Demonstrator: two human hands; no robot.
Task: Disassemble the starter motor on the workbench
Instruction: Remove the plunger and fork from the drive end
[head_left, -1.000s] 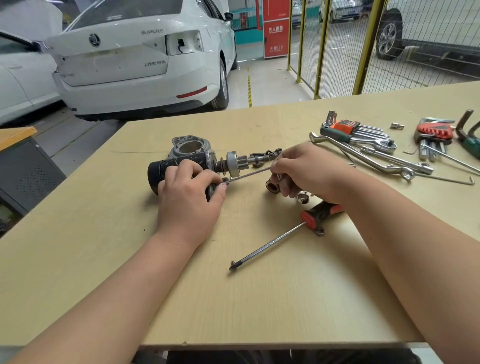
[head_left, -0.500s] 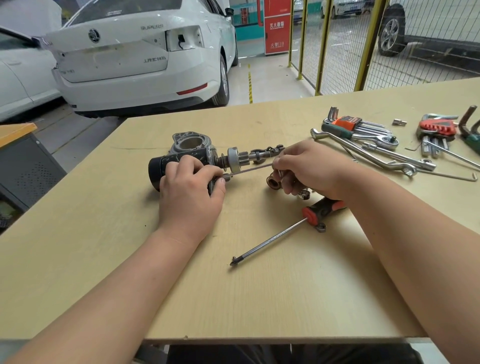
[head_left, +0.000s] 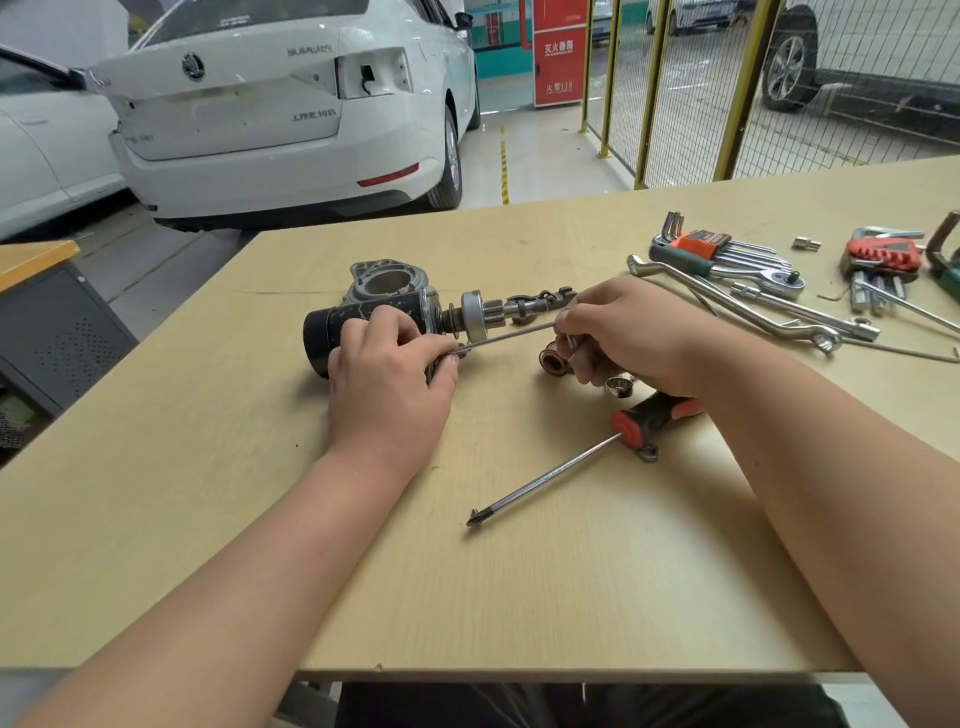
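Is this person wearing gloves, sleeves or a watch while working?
No. The left hand and right hand are bare: no gloves, rings or watch show. Both forearms are bare too, with no sleeve in view.

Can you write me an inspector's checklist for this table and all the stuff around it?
Surface: pale wooden bench, flat.
Job's things: motor lying on its side; thin rod running from it to the right hand; bushing and socket loose near that hand.
Clutter: screwdriver in front; wrench, ratchet and hex keys at far right.
Grips: left hand holds the motor; right hand pinches the rod.
Cables: nothing seen.
Surroundings: white car, yellow fence, cabinet at left.
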